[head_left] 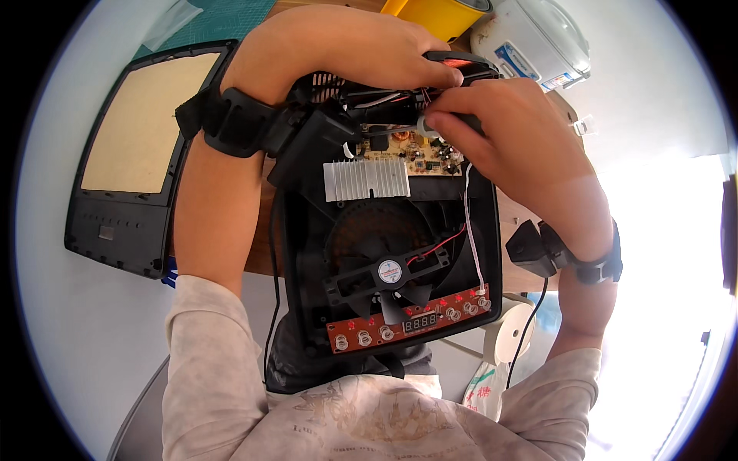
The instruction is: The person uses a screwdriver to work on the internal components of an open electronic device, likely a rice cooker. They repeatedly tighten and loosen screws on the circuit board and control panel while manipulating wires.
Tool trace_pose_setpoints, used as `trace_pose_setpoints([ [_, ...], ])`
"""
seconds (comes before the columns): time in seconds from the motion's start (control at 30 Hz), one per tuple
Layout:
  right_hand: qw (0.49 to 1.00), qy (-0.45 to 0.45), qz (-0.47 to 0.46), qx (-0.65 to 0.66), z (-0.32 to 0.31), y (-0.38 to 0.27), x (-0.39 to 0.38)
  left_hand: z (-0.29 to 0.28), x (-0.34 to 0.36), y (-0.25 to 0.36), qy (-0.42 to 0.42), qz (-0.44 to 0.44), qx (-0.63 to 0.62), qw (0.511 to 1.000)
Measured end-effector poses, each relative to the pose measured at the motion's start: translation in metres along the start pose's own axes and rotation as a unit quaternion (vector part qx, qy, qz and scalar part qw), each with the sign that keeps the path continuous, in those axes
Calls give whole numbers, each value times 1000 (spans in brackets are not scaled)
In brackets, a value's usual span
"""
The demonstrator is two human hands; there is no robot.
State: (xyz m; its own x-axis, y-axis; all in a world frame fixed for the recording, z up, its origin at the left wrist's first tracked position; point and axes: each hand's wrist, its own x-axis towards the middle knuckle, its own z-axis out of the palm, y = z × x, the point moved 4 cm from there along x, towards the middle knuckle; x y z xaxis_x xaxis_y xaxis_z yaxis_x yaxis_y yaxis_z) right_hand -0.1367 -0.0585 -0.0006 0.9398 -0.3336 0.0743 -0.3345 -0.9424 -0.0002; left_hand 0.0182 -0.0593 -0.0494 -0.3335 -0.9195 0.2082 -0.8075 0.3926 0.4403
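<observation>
An opened induction cooker base (296, 261) lies before me, its black shell tilted toward my lap. Inside are a tan circuit board (419, 161), a silver finned heat sink (367, 180), a black fan (390, 271) and a red-brown control board (361, 332). At the far edge my left hand (419, 61) is closed at a black-and-orange object (460, 61) whose kind I cannot make out; most fingers are hidden. Close by, my right hand (492, 115) grips a screwdriver (396, 131), its metal shaft pointing left above the circuit board. Thin wires run between the hands.
The cooker's dark top cover (127, 131) leans at the left, tan inner face showing. A green cutting mat (219, 23), a yellow container (438, 17) and a white lidded appliance (530, 42) stand beyond. A white roll (510, 338) is below right. Black bands with dark boxes circle both forearms.
</observation>
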Motion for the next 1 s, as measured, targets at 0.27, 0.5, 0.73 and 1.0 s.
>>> trace_pose_setpoints([
  [0.27,999,17,-7,-42,2,-7,1,2,3,-9,8,29,-27,999],
  [0.5,997,21,-10,-73,-1,-15,1,-2,5,-3,-41,-32,-35,998],
  [0.73,998,16,-32,-54,-2,-7,10,1,4,-11,-14,8,-48,999],
  [1.0,998,26,-40,-47,-3,-11,7,3,3,-19,10,24,-48,999],
])
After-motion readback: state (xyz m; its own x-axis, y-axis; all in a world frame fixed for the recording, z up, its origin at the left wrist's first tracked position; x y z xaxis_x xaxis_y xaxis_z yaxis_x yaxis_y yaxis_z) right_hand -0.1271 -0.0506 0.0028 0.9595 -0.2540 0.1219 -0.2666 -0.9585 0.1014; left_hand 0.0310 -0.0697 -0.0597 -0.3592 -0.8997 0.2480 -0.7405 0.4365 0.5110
